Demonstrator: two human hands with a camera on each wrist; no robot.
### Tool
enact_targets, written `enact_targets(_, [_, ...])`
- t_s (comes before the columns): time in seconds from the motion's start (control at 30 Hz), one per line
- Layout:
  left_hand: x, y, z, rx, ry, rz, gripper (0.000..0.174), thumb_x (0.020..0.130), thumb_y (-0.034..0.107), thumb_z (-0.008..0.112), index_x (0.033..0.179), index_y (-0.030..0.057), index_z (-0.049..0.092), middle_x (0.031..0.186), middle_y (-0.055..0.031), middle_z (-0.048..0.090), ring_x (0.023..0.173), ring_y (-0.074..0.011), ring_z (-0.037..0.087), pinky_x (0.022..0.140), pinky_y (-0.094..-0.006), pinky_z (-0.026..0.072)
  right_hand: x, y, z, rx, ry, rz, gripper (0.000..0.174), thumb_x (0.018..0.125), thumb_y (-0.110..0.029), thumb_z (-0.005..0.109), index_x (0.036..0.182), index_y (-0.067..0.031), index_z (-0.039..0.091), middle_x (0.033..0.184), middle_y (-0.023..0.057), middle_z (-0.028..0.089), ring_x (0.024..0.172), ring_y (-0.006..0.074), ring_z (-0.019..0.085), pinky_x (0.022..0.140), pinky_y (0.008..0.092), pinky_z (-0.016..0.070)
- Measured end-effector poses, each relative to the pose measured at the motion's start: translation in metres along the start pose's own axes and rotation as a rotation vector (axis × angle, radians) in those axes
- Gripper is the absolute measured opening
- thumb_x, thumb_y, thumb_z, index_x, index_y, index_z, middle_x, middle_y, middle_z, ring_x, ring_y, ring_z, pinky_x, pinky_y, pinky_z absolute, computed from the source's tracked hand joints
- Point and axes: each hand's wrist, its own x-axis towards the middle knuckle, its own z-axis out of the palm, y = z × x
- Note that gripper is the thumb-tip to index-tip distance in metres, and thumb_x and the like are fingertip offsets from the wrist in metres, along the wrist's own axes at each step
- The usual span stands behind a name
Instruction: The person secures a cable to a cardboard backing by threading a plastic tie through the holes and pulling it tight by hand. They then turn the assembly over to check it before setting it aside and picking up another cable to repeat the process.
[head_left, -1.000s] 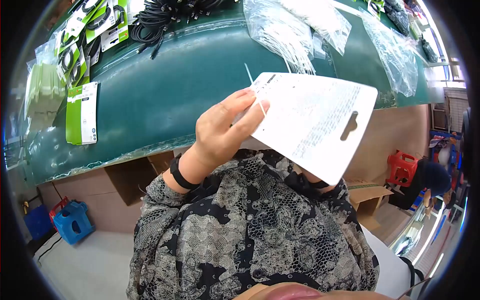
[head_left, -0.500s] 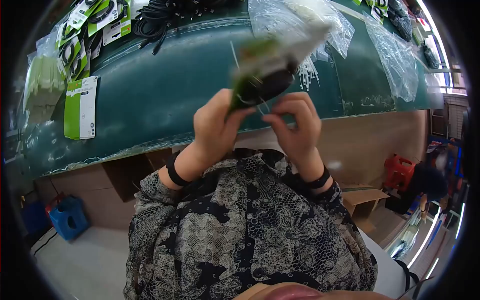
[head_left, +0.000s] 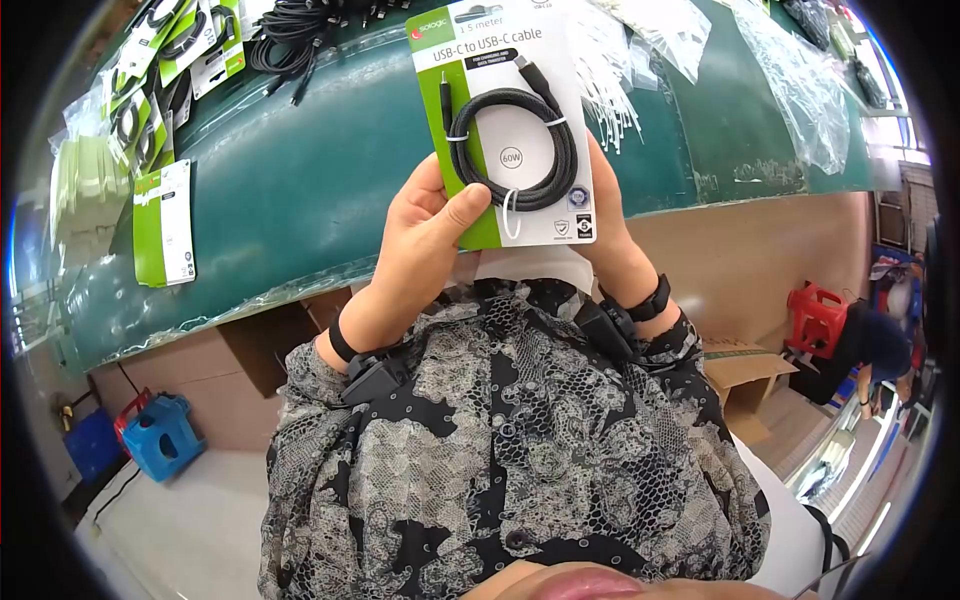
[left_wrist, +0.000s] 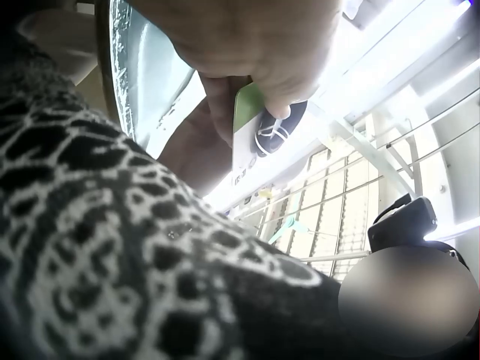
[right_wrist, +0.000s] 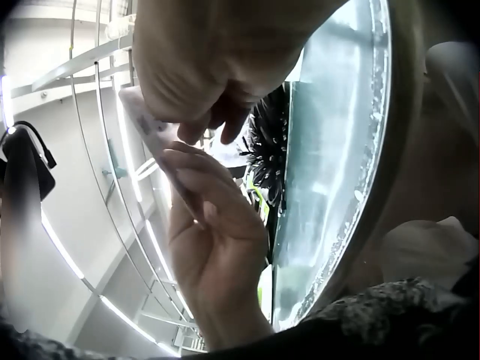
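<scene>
A backing card (head_left: 540, 215) faces up in the head view, lettered "USB-C to USB-C cable". On its front lies a coiled black cable (head_left: 487, 98) with white ties round it; a white tie loop (head_left: 513, 222) hangs at the bottom of the coil. My left hand (head_left: 420, 225) grips the card's lower left, thumb on the front beside the coil and fingers behind. My right hand (head_left: 608, 215) holds the right edge, its fingers mostly hidden by the card. In the right wrist view, the right hand's fingers (right_wrist: 232, 127) curl behind the card, close to the left hand.
A green-and-white card (head_left: 165, 225) lies on the green table (head_left: 300, 190) at the left. Packaged cables (head_left: 190, 45), loose black cables (head_left: 295, 40), white cable ties (head_left: 610, 100) and plastic bags (head_left: 790, 90) lie farther back. A cardboard box (head_left: 745, 385) stands below at the right.
The card showed its white back, then swung round in a blur while the right hand pinched at the tie. Now its front faces up, steady, with a hand at each side.
</scene>
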Motion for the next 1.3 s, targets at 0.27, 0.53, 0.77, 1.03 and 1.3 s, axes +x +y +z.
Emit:
enact_targets(0.27, [-0.007,0.010,0.008,0.080,0.076,0.045,0.039,0.091,0.007,0.057,0.128,-0.0011,0.044,0.117,-0.0099,0.058,0.106,-0.0156,0.056,0.091,-0.0304,0.0470,0.002,0.021,-0.007,-0.235,0.099,-0.096,0.027,0.080,-0.004,0.069,0.094,-0.0046,0.046,0.098,0.0027,0.057,0.088,0.0063,0.055,0.076,0.0229,0.0471])
enact_targets(0.53, [-0.001,0.007,0.001,-0.035,0.101,-0.095,0.042,0.090,0.007,0.060,0.128,0.0012,0.045,0.116,-0.0099,0.058,0.104,-0.0154,0.058,0.088,-0.0296,0.0485,0.002,0.014,-0.007,-0.647,-0.017,-0.359,0.024,0.080,0.000,0.065,0.101,-0.0018,0.051,0.096,0.0059,0.058,0.088,0.0086,0.056,0.077,0.0260,0.0478])
enact_targets(0.77, [0.003,0.000,-0.010,0.265,0.124,0.122,0.038,0.088,0.002,0.061,0.123,-0.0012,0.047,0.112,-0.0083,0.059,0.098,-0.0129,0.058,0.084,-0.0273,0.0494,0.000,0.014,-0.019,-0.323,0.275,0.029,0.032,0.080,-0.003,0.068,0.108,-0.0003,0.052,0.103,0.0083,0.055,0.089,0.0144,0.056,0.083,0.0265,0.0467])
enact_targets(1.03, [0.004,-0.014,-0.002,0.330,0.112,0.284,0.034,0.087,-0.004,0.060,0.119,-0.0026,0.048,0.108,-0.0077,0.060,0.096,-0.0106,0.057,0.081,-0.0242,0.0489,-0.005,0.006,0.007,-0.511,0.182,-0.205,0.053,0.078,-0.001,0.070,0.122,-0.0006,0.040,0.111,0.0083,0.051,0.093,0.0143,0.056,0.082,0.0264,0.0469])
enact_targets(1.3, [0.001,-0.024,-0.012,0.267,0.099,0.242,0.036,0.087,-0.004,0.059,0.120,-0.0016,0.047,0.110,-0.0085,0.059,0.099,-0.0125,0.057,0.085,-0.0261,0.0479,-0.004,-0.003,0.010,-0.427,0.123,0.008,0.062,0.079,0.000,0.069,0.131,-0.0031,0.036,0.109,0.0081,0.055,0.099,0.0147,0.055,0.082,0.0268,0.0470])
